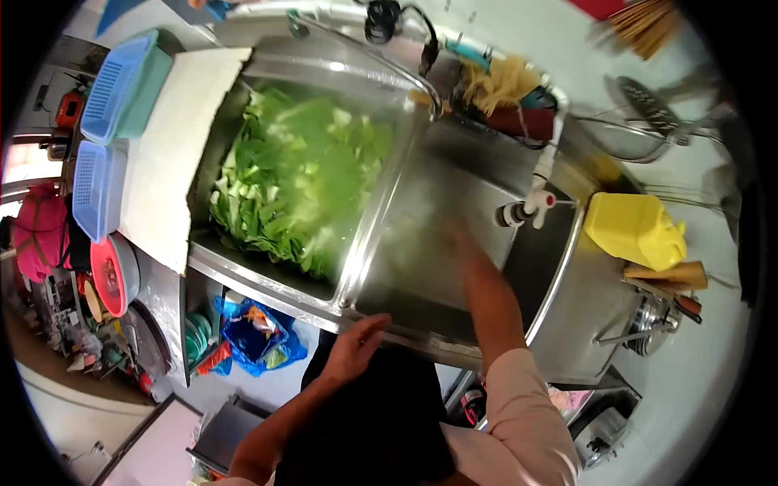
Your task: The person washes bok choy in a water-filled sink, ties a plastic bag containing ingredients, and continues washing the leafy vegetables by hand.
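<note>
A steel double sink [350, 300] lies in front of me. My right hand [463, 239] reaches down into the right basin [442, 190]; it is smeared and misty, so its fingers and anything in them do not show. Just outside the sink's front edge, my left hand [359, 348] has its fingers stretched out and holds nothing. Leafy green vegetables [300, 178] fill the left basin, partly veiled by haze. A curved steel faucet [405, 73] reaches over the divider from the back.
A white tap [538, 206] hangs over the right basin. A yellow jug [636, 229] stands to its right. On the left are a white board [174, 154], blue baskets [99, 190] and a red-rimmed basin [113, 275]. A blue plastic bag [258, 336] hangs below the sink.
</note>
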{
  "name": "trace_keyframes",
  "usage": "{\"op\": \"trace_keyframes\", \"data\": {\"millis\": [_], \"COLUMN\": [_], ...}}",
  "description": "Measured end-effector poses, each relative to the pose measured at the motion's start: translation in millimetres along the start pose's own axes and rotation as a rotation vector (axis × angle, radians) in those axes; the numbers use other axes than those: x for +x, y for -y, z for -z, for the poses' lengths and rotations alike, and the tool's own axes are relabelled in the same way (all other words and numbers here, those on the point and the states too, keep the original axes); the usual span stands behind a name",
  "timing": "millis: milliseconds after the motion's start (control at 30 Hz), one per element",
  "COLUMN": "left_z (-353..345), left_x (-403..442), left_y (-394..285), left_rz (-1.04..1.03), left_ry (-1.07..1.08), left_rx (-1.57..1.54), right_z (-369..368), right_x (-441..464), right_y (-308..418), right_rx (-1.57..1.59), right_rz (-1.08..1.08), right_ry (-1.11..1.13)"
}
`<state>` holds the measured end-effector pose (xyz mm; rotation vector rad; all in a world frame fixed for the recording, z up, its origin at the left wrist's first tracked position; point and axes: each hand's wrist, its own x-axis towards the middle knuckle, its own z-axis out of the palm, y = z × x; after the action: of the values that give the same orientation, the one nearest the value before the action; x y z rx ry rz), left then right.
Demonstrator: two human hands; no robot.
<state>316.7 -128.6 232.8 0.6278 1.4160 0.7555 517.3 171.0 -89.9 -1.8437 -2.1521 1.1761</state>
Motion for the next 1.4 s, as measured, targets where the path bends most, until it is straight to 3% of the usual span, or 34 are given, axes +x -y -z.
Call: {"op": "trace_keyframes", "data": {"millis": [67,167,233,300,367,467,567,700,800,900,967,1067,1133,1167,1233,1300,1400], "left_z": [-27.4,-48.8,-48.9,-47.7,-36.7,-25.4,-28.9,-39.9,-40.7,-52.2,-64.8,-50.4,-34.7,-30.2,-28.2,-29.1,-35.8], "left_x": [32.6,88.4,129.6,165.3,195.7,231.3,239.7,255.4,264.8,278.1,281.8,268.1,250.9,243.6,243.5,255.2,269.2], "left_y": [11.0,48.4,58.5,28.8,114.4,269.0,286.8,210.1,191.5,182.9,171.0,140.0,153.9,189.1,209.7,218.4,223.3], "left_rz": [0.069,0.182,0.355,0.578,0.593,0.397,0.408,0.674,0.633,0.667,0.693,0.713,0.475,0.224,0.014,0.113,0.259], "left_ry": [0.002,-0.008,-0.050,-0.182,-0.166,-0.106,-0.181,-0.371,-0.440,-0.497,-0.529,-0.383,-0.285,-0.261,-0.236,-0.253,-0.284], "left_rx": [-0.035,-0.042,-0.135,-0.375,-0.404,-0.283,-0.329,-0.720,-0.822,-0.639,-0.516,-0.685,-0.369,0.058,0.347,0.080,-0.343], "right_z": [9.8,-27.4,-46.4,-53.6,-57.8,-71.5,-86.3,-99.6,-106.5,-121.7,-111.4,-116.6,-144.8,-171.2,-166.7,-142.3,-129.9], "right_x": [24.3,58.1,53.6,31.8,5.3,-25.0,-35.8,-52.8,-79.7,-102.4,-114.6,-115.9,-118.5,-116.6,-110.2,-106.4,-110.7], "right_y": [32.7,1.4,-6.0,-8.0,-8.9,-5.0,-2.1,9.4,21.9,23.1,38.0,38.5,19.6,0.9,1.5,8.5,10.6], "right_rx": [-0.181,-0.133,0.220,0.207,0.102,0.001,-0.034,-0.057,-0.073,-0.114,-0.024,0.115,0.126,0.090,0.112,0.225,0.574], "right_rz": [-0.034,0.348,0.023,-0.043,-0.038,-0.081,-0.102,-0.104,-0.113,-0.072,-0.168,-0.170,-0.110,-0.067,-0.019,-0.010,-0.192], "right_ry": [-0.029,-0.243,-0.024,-0.019,-0.079,-0.122,-0.088,-0.004,0.042,0.002,0.069,0.095,0.087,0.077,0.120,0.226,0.314]}}
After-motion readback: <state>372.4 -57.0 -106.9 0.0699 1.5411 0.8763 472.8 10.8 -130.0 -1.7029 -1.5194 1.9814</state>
